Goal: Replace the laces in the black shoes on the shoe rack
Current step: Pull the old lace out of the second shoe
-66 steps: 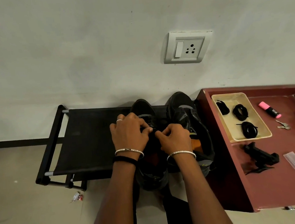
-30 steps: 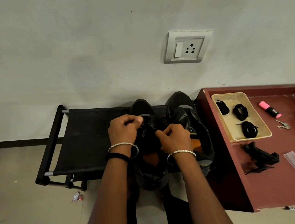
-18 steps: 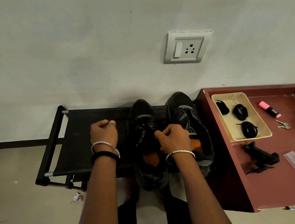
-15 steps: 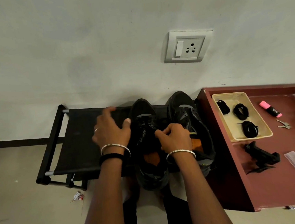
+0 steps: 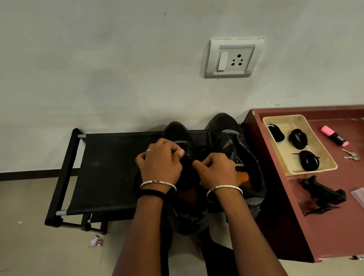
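Left grip (image 5: 159, 164) is closed, thumb and curled fingers pinching a thin black lace (image 5: 187, 157) right at the eyelets. Right grip (image 5: 217, 170) is curled tight too, pinching the upper of the same shoe just beside it, steadying, I'd say. Both work over the black mesh trainer (image 5: 177, 131) on the left of the pair, toe to the wall, heel overhanging the front of the black fabric shoe rack (image 5: 104, 171). The second black trainer (image 5: 224, 129), with grey trim and an orange lining, sits close alongside.

This reads as the unthreading stage, the old lace coming out row by row. The next move calls for drawing that strand clear of its eyelet while the other grip pins the shoe. It's black on black here, so I cannot tell how many rows remain threaded.

Out right, on the maroon counter (image 5: 338, 229), a cream plastic tray (image 5: 311, 171) holds three coiled black laces (image 5: 297, 138), the replacements, I'd judge, not yet picked up.
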